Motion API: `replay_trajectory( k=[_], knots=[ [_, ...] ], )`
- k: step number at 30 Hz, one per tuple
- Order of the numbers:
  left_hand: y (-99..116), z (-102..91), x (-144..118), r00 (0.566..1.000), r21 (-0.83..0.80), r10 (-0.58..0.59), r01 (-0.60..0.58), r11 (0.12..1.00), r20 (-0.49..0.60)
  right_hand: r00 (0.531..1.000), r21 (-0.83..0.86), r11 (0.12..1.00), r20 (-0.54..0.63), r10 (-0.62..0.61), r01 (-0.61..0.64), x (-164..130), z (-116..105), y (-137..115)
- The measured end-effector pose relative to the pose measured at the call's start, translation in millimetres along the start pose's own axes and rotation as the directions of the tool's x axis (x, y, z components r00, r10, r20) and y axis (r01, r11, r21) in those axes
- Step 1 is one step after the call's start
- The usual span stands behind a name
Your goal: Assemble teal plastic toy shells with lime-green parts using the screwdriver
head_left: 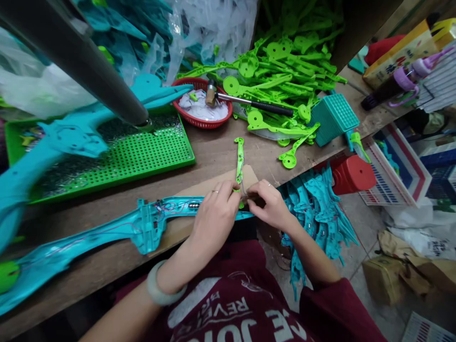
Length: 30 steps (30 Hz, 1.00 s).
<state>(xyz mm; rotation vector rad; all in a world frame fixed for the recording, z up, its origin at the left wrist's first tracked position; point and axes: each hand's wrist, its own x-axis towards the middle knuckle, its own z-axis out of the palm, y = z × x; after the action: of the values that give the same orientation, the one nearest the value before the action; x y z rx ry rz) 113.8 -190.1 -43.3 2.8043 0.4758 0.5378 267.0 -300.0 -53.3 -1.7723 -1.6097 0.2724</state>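
Head view: green strip [239,161] pinched between both hands, left [213,216], right [272,205].

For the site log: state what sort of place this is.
Probably a small plastic-toy assembly workshop: heaps of identical green parts, a hammer on the wooden bench, and both hands fitting a wired teal shell.

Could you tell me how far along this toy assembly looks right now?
Done: the long teal shell on the bench already has wires and small metal parts laid inside. In hand: the left hand and right hand meet at its end, working a green strip into it. Left: a pile of green parts by the hammer and a stack of teal shells beside the bench.
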Motion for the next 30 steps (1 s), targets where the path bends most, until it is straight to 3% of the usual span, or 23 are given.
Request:
replay_trajectory(
  k=[13, 18, 30],
  knots=[
    [2.0, 0.0, 4.1, 1.0, 0.009, 0.019, -0.019, 1.0, -0.008, 0.996, -0.164, 0.983, -0.033, -0.086, 0.079, -1.0, 5.5, 4.8],
    [2.7, 0.1, 5.4, 1.0, 0.003, 0.013, -0.013, 1.0, 0.001, 0.997, -0.241, 0.97, -0.049, -0.06, 0.046, -3.3, 5.9, 3.8],
    [1.4, -2.6, 7.0, 0.999, -0.007, 0.026, -0.026, 1.0, 0.031, 0.995, -0.209, 0.976, -0.065, -0.082, 0.067, -3.0, 5.0, 0.2]
  ],
)
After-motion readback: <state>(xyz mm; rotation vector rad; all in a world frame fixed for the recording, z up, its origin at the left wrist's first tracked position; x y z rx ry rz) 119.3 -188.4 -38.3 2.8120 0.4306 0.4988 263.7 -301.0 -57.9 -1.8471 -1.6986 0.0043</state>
